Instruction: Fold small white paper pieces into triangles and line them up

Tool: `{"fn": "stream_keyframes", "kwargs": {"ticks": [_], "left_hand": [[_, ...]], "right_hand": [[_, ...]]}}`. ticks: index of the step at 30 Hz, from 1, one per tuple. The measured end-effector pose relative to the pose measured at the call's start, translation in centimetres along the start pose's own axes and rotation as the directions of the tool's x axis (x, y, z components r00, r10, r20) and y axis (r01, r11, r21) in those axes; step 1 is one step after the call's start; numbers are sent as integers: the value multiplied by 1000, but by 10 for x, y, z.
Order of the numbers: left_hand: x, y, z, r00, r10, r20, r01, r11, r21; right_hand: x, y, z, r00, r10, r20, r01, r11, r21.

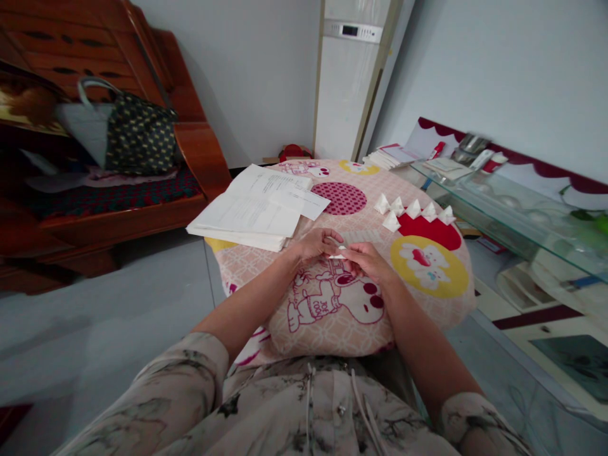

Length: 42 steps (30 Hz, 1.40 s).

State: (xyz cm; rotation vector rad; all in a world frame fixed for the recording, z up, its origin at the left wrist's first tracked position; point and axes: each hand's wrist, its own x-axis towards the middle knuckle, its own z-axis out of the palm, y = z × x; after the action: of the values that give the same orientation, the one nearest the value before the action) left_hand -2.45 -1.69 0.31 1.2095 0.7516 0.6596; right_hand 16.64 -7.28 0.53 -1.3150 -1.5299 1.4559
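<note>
A small piece of folded white paper (337, 256) is held between my two hands, just above the patterned tablecloth. My left hand (317, 247) has its fingers curled and pinches the paper's left side. From the other side, my right hand (367, 258) grips the same piece between thumb and fingers. Much of the paper is hidden by my fingers. Right behind my hands lies a pale strip of paper (361, 237). Several finished-looking pointed white paper shapes (413, 208) stand in a row to the right, with one folded paper shape (391, 221) in front of them.
A thick stack of printed sheets (247, 206) lies on the left of the round table (266, 272), a loose slip (311, 204) on it. To the right is a glass-topped stand (513, 202) with cups and papers. A wooden sofa (199, 152) with bags stands left.
</note>
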Motion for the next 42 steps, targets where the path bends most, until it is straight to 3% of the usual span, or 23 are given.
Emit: {"fn": "stream_keyframes", "kwargs": {"ticks": [6,10,13,18,22,28,31,42], "left_hand": [[-3,6,4,982,182,-57,-178,981,72],[-5,7,5,985,173,-12,-164,952,260],[-5,3,6,984,174,-42,-145,914,379],[-5,0,6,976,214,-41,-166,852,497],[-7,2,5,987,164,8,-141,823,551],[-7,3,1,994,106,11,-102,922,373],[-4,-1,2,993,92,69,-110,936,335],[-7,2,7,992,70,106,-83,988,131]], "right_hand": [[0,-1,-2,980,-61,-187,76,995,72],[1,1,-4,965,-100,-241,115,992,50],[2,2,-3,951,-135,-277,149,988,32],[5,6,-2,930,-174,-323,184,983,0],[7,9,-2,936,-178,-305,185,983,-7],[7,10,-2,939,-179,-293,183,983,-14],[7,9,-1,939,-182,-292,192,981,5],[1,3,3,967,-128,-220,179,956,233]]}}
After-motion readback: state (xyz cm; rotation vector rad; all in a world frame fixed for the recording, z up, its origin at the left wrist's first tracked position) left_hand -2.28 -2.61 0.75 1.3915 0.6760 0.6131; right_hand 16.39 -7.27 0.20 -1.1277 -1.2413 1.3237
